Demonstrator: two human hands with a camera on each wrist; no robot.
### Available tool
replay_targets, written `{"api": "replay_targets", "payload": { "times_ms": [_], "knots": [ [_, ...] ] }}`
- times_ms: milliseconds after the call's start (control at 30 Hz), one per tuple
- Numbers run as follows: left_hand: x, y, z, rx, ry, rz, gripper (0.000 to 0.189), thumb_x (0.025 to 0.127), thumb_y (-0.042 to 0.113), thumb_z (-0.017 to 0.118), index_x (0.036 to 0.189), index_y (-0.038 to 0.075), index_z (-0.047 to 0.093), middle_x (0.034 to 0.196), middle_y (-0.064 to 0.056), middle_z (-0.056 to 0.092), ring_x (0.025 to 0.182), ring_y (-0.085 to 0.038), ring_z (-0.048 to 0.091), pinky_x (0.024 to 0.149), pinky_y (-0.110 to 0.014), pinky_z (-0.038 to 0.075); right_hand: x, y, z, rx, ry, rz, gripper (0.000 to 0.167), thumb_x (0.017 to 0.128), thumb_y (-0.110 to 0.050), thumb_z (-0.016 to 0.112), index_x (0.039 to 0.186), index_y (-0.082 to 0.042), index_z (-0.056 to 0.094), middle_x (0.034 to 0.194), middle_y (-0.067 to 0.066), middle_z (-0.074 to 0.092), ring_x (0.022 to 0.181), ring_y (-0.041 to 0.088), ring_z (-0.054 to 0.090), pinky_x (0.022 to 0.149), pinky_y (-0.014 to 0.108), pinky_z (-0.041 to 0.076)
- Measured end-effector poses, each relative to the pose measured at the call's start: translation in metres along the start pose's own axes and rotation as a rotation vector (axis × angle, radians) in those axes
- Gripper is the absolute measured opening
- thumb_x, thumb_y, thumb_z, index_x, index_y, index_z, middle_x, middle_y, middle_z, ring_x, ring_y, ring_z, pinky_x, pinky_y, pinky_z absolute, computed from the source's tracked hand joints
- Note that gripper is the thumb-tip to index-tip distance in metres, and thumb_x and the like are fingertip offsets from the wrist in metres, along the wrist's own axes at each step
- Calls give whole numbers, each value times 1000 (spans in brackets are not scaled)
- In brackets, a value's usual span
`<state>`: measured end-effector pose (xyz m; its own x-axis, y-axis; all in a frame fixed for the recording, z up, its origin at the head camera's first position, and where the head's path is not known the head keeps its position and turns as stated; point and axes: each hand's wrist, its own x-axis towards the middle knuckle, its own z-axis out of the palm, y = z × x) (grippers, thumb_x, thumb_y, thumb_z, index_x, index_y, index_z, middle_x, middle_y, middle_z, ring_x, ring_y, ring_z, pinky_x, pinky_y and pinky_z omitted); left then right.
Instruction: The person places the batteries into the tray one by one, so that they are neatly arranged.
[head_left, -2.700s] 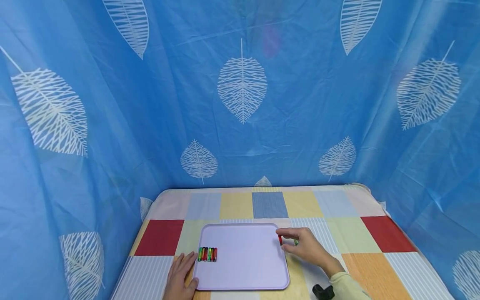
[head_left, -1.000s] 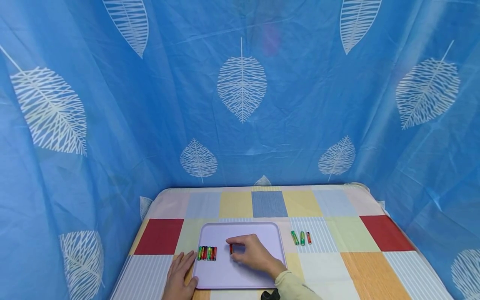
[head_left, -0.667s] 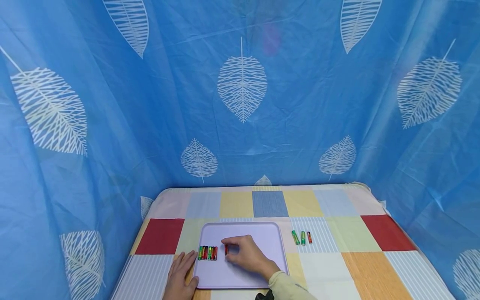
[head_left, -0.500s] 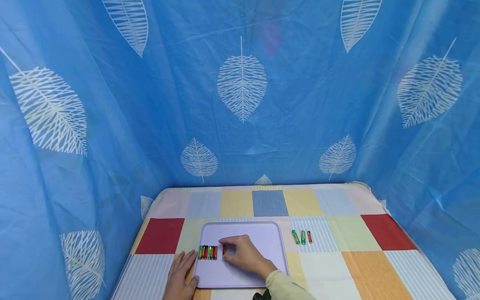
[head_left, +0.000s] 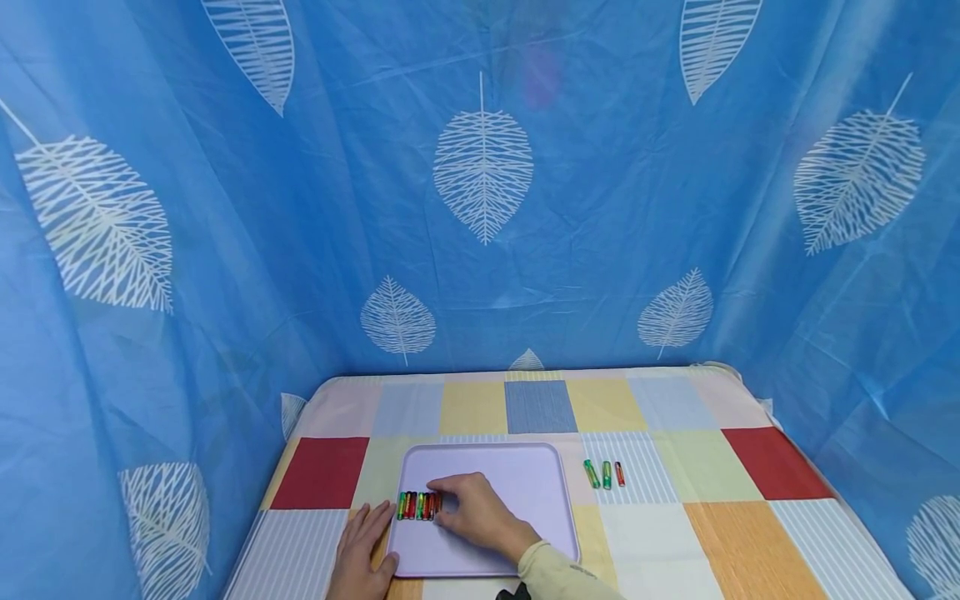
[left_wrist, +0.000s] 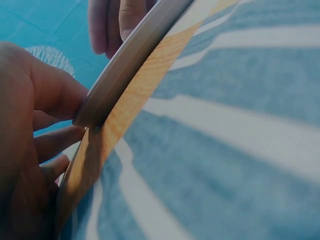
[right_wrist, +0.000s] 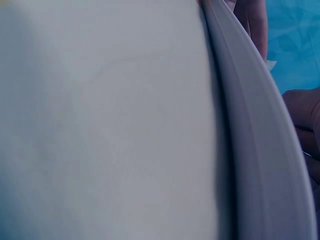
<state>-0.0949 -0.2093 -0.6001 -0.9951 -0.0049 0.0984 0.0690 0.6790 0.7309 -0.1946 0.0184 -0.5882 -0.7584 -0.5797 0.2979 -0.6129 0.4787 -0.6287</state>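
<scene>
A pale lilac tray point(head_left: 517, 475) lies on the table, with a row of red and green batteries point(head_left: 417, 506) side by side near its left edge. Thumb and fingers of my right hand point(head_left: 478, 515) pinch a red battery point(head_left: 438, 503) upright in view at the right end of that row; the fingers partly hide it. My left hand point(head_left: 358, 554) rests at the tray's lower left edge, fingers extended, thumb by the rim. In the left wrist view, the left hand point(left_wrist: 37, 95) touches the tray's rim point(left_wrist: 120, 70). The right wrist view shows mostly the tray's side point(right_wrist: 260, 130).
Right of the tray, two green batteries point(head_left: 606, 475) and a red battery point(head_left: 619, 474) lie on the patchwork tablecloth point(head_left: 720, 542). Blue curtains point(head_left: 570, 250) with white leaf prints enclose the table at the back and sides.
My right hand has carried the red battery from beyond the tray's right edge leftward across the tray, up to the row's right end. The left hand has stayed in place.
</scene>
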Motion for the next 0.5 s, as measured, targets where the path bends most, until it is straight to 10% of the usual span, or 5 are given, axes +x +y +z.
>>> {"api": "replay_targets", "payload": {
  "times_ms": [500],
  "knots": [
    [1, 0, -1, -3, -13, -2, 70, 80, 3, 74, 149, -1, 64, 157, -25, 60, 155, -57, 33, 129, -77, 16, 0, 4, -9, 32, -18, -5, 48, 86, -11, 88, 133, -5, 78, 128, 4, 81, 123, 13, 75, 108, 29, 61]
  ]
}}
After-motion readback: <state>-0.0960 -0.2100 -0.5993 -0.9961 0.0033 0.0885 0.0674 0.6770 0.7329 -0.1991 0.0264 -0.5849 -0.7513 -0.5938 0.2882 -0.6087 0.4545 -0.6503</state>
